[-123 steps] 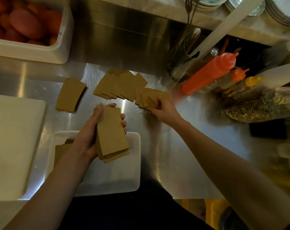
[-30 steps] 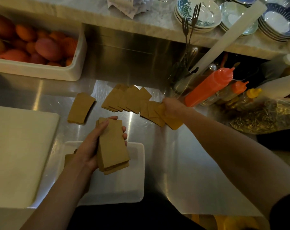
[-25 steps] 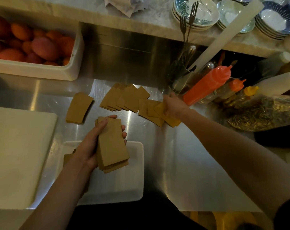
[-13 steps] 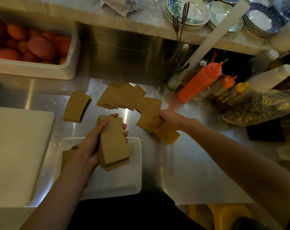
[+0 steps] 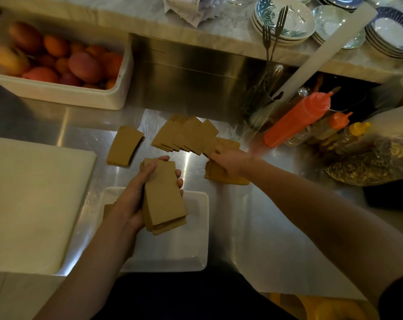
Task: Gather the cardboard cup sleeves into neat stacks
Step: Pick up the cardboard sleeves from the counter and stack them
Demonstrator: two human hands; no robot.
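My left hand [image 5: 135, 197] grips a thick stack of brown cardboard sleeves [image 5: 164, 199] above a white tray [image 5: 195, 239]. My right hand [image 5: 230, 162] presses on a few loose sleeves [image 5: 228, 179] lying on the steel counter, fingers curled over them. A fanned row of sleeves [image 5: 184, 136] lies just beyond, toward the back wall. One small separate pile of sleeves [image 5: 123, 146] sits to the left of the row. More sleeves [image 5: 108, 207] show in the tray, mostly hidden under my left wrist.
A white cutting board [image 5: 29, 199] fills the left. A white tub of fruit [image 5: 57, 93] stands at the back left. Orange squeeze bottles [image 5: 295, 120], a utensil holder [image 5: 262, 105] and a clear bag [image 5: 375, 162] crowd the right. Stacked plates [image 5: 285, 24] sit on the shelf above.
My right hand slid a few sleeves out of the fanned row toward me and now rests on them slightly further back. The left hand kept its stack still.
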